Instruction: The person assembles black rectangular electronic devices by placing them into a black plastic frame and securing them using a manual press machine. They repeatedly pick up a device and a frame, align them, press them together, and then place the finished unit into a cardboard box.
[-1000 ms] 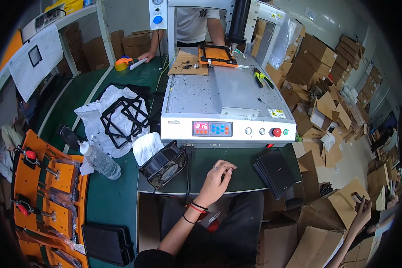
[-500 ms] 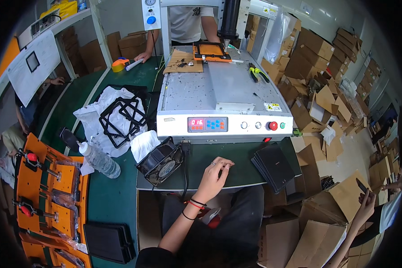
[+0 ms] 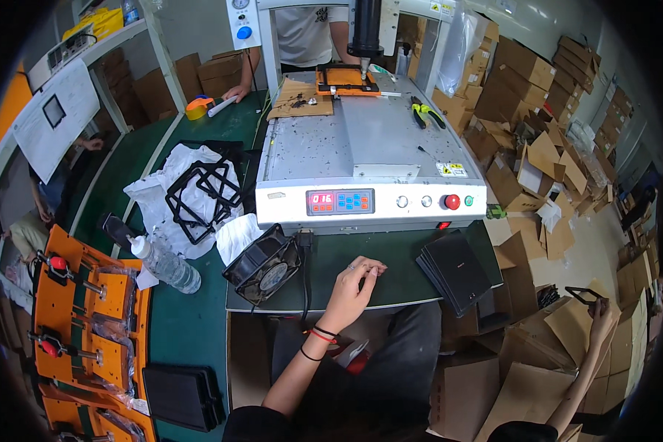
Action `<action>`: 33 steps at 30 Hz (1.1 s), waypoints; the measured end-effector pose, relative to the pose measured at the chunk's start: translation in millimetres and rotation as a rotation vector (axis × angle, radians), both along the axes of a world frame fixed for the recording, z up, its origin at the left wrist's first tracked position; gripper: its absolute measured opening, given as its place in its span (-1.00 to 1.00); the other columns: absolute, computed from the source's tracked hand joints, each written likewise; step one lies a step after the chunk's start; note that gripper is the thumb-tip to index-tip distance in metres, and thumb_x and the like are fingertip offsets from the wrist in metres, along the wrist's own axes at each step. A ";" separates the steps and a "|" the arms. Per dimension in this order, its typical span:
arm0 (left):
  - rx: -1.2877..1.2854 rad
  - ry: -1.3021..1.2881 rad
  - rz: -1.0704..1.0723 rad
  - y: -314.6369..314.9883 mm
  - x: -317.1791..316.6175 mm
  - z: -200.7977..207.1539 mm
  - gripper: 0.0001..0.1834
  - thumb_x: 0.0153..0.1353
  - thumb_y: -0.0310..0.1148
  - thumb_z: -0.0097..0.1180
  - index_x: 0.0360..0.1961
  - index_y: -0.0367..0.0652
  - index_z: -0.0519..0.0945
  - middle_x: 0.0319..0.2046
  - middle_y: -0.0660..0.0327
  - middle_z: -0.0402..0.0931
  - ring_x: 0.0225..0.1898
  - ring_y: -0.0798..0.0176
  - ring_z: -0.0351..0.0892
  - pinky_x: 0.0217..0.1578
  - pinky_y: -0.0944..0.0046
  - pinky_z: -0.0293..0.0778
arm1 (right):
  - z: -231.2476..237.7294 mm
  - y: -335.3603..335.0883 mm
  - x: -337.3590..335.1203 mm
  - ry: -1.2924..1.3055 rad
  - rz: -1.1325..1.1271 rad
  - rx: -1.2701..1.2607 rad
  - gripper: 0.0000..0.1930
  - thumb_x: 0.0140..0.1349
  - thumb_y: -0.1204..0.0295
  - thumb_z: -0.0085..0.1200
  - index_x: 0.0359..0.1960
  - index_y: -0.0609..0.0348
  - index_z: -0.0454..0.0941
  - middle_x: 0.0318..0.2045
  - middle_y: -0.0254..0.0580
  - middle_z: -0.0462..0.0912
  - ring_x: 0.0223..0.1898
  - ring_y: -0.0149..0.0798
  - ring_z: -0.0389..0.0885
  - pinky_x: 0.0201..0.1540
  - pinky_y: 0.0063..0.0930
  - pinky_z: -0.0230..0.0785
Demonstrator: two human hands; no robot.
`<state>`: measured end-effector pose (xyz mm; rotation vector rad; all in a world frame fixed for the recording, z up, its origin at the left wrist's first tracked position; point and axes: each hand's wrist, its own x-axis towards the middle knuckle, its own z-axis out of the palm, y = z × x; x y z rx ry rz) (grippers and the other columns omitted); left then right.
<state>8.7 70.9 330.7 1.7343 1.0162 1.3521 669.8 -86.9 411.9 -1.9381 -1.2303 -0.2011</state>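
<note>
Right hand: reaching far out to the right, the hand (image 3: 602, 317) has its fingers closed on one end of a small black frame (image 3: 585, 289), which sticks out toward the left.
Left hand: the hand (image 3: 355, 280) lies at the front of the green table (image 3: 339, 254), fingers loosely bent, thumb near the fingertips, nothing visible in its grasp.
Under the frame: opened cardboard boxes (image 3: 549, 335), well apart from the left hand.
Beside the left hand: a black fan (image 3: 261, 269) to its left; a fanned stack of black panels (image 3: 458, 272) to its right.
Ahead: a grey bench machine (image 3: 405, 205) with a lit red display, carrying an orange fixture (image 3: 346, 90).
Farther left: black frames (image 3: 199, 199) on white cloth, a clear bottle (image 3: 171, 269), and orange clamp fixtures (image 3: 114, 291).
</note>
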 end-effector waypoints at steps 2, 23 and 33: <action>-0.003 0.008 -0.004 -0.4 1.1 -0.4 -0.81 0.31 -0.50 -0.15 -0.29 -0.38 0.52 -0.31 0.07 0.53 -0.27 0.17 0.60 -0.21 0.29 0.50 | -9.8 -9.6 11.3 0.128 -0.010 -0.062 -0.83 0.36 0.42 -0.09 -0.22 0.30 0.44 -0.52 -0.23 0.55 -0.52 -0.46 0.51 -0.48 -0.57 0.41; 0.021 0.139 -0.024 -0.9 9.3 3.9 -0.84 0.28 -0.52 -0.12 -0.29 -0.35 0.51 -0.36 0.05 0.52 -0.32 0.10 0.58 -0.27 0.26 0.45 | -25.3 -14.8 -20.5 0.406 0.219 -0.414 -0.91 0.33 0.47 -0.10 -0.21 0.20 0.41 -0.47 -0.35 0.44 -0.52 -0.53 0.43 -0.45 -0.65 0.29; -0.012 0.166 0.072 2.1 16.6 4.9 -0.87 0.24 -0.54 -0.10 -0.33 -0.34 0.51 -0.36 0.05 0.53 -0.30 0.04 0.56 -0.23 0.19 0.43 | -29.3 -18.4 -18.1 0.460 0.280 -0.395 -0.86 0.35 0.42 -0.10 -0.15 0.19 0.40 -0.42 -0.35 0.44 -0.42 -0.51 0.45 -0.36 -0.63 0.30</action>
